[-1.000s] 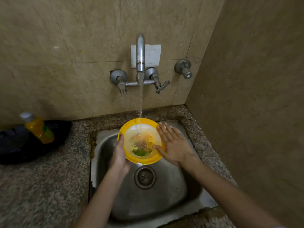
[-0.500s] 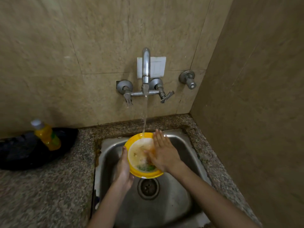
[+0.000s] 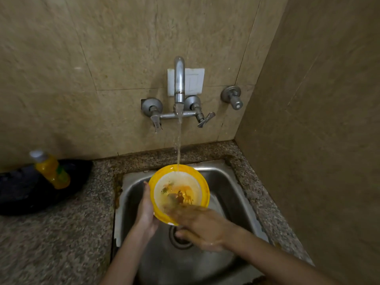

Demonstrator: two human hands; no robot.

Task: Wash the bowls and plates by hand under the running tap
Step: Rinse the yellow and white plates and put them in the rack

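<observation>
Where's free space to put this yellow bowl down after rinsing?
Bare granite counter in front of the black pan, left of the sink. Narrow strip between sink and right wall. Crowded: pan with yellow bottle; left hand, right hand and bowl over the sink.

A speckled grey-brown granite countertop (image 3: 61, 233) runs along the wall into the corner. A square stainless steel sink (image 3: 226, 182) is set into it. At nine o'clock from the sink, a black shallow round pan (image 3: 20, 198) rests on the stone. A yellow plastic bottle with a white cap (image 3: 52, 171) stands tilted within the pan's outline.
</observation>
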